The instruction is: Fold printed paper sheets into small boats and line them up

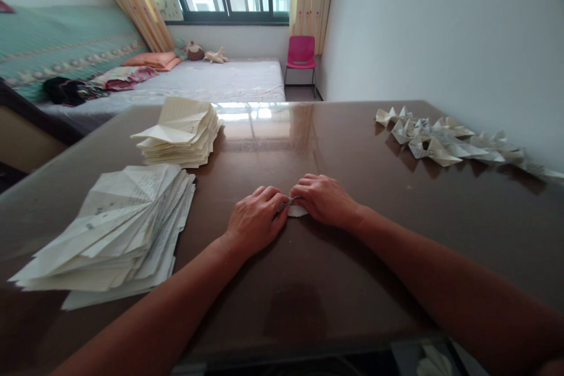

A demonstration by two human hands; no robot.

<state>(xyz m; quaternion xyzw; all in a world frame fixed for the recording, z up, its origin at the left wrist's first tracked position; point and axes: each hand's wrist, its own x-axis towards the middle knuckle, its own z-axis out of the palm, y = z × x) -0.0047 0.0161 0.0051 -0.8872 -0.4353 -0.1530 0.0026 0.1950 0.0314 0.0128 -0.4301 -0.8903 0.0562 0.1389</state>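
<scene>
A small folded piece of paper (298, 211) is between my hands, low over the middle of the brown table (352, 282). My left hand (258, 215) pinches its left side with thumb and fingers. From the right, my right hand (325, 200) grips the other side, its fingers curled over the paper. The fingers cover most of the paper, so its full shape is hidden; a pale rounded edge shows below the fingertips.
Left on the table lie a stack of creased printed sheets (127, 223) and, behind it, a stack of yellowish paper (180, 135). Several folded paper boats (440, 138) line the right side near the wall. Beyond are a bed (238, 79) and a pink chair (301, 51).
</scene>
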